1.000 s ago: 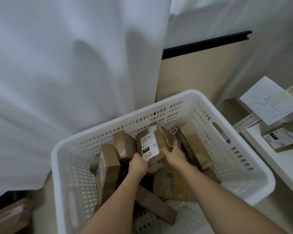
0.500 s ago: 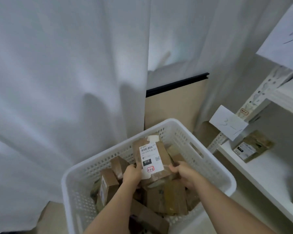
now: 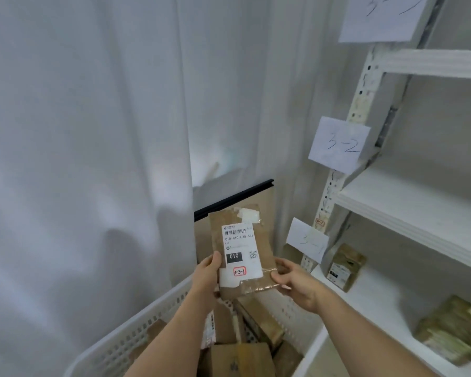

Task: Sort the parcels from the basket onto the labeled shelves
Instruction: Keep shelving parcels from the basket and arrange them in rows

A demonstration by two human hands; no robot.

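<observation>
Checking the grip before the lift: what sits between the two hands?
In the head view, the labeled parcel spans the gap: the left hand holds its left edge, the right hand its lower right corner, above the basket.

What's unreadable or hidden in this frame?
- Top shelf label, head view: cut by the upper edge, scrawl blurred.
- Held parcel: small print too fine.
- Basket contents: partly behind both forearms, cut by the bottom edge.
- Shelf parcel, right: motion-blurred.
</observation>
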